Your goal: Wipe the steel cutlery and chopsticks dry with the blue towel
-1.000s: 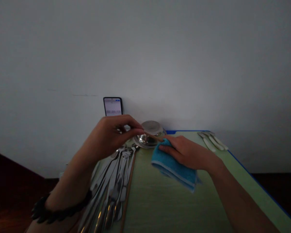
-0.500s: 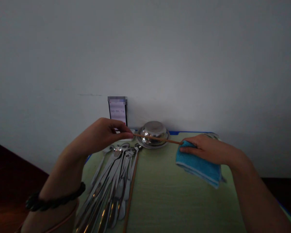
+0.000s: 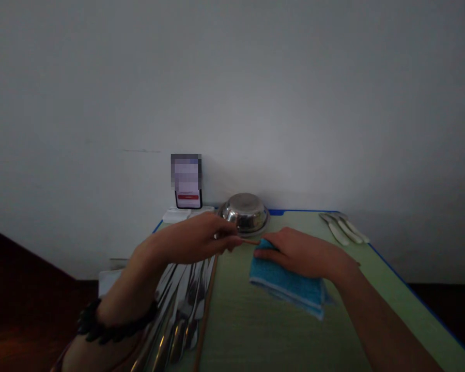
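A thin brown wooden chopstick (image 3: 251,241) runs between my two hands above the table. My left hand (image 3: 201,238), with a dark beaded bracelet on its wrist, pinches one end. My right hand (image 3: 300,253) is closed on a folded blue cloth (image 3: 284,284) around the chopstick; most of the stick is hidden there, and a tip seems to show past the wrist. Below my left forearm lies a pile of metal cutlery (image 3: 178,315), partly covered by the arm. Another brown stick (image 3: 206,310) lies lengthwise along the pile's right side.
An upturned metal bowl (image 3: 246,214) stands at the back of the green table (image 3: 256,336). Left of it, a phone (image 3: 188,199) leans against the wall on a white stand (image 3: 177,215). Several white-handled utensils (image 3: 344,230) lie at the back right.
My right hand and the cloth have moved left along the chopstick, while my left hand has shifted right and slightly down. Less chopstick shows between them. The white-handled utensils are now uncovered.
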A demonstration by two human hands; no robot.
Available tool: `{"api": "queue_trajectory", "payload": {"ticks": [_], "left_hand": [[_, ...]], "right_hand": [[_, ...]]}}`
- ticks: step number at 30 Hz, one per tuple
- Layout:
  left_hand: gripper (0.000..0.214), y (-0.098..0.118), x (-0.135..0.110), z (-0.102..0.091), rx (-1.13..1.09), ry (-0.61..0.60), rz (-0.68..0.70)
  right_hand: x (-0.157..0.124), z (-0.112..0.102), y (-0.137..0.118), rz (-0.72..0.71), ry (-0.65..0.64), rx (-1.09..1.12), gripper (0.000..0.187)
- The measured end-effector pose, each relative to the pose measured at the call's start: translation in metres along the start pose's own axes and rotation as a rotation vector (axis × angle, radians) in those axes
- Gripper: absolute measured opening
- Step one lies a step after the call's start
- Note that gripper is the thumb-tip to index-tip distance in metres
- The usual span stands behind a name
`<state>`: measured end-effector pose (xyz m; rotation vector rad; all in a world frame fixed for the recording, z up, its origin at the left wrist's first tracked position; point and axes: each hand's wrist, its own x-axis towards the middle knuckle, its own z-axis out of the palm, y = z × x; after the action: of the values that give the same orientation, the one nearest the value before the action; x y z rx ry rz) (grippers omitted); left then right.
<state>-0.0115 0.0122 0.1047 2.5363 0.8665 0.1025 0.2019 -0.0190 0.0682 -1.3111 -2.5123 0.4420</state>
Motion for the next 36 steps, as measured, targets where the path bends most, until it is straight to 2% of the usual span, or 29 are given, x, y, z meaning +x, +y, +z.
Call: {"api": "queue_trajectory", "payload": {"ticks": [8,12,16,23,30,36], "left_hand": [[0.036,-0.036,-0.034,-0.011,-0.100,0.040,-0.116],[0.038,-0.048,-0.036,-0.007,-0.072,0.051,-0.146],[0.039,-0.035,-0.025,-0.003,-0.034,0.037,-0.151],[0.037,-0.001,0.003,0.006,-0.093,-0.075,-0.016],[0.034,-0.006,-0.008,-0.004,-0.158,-0.012,-0.007],[0.024,-0.003,-0.007,-0.002,-0.044,0.047,0.015]], "right_hand": [[-0.008,-0.013,0.015,0.077,-0.114,-0.017,0.038],[-0.012,-0.021,0.018,0.116,-0.175,-0.044,0.039],[-0.010,-0.019,0.013,0.156,-0.176,-0.111,0.042],[-0.001,-0.007,-0.007,0.037,-0.160,-0.077,0.044],[0.000,-0.009,-0.012,0.089,-0.130,-0.024,0.051],[0.000,-0.008,-0.012,0.068,-0.128,-0.066,0.050]]}}
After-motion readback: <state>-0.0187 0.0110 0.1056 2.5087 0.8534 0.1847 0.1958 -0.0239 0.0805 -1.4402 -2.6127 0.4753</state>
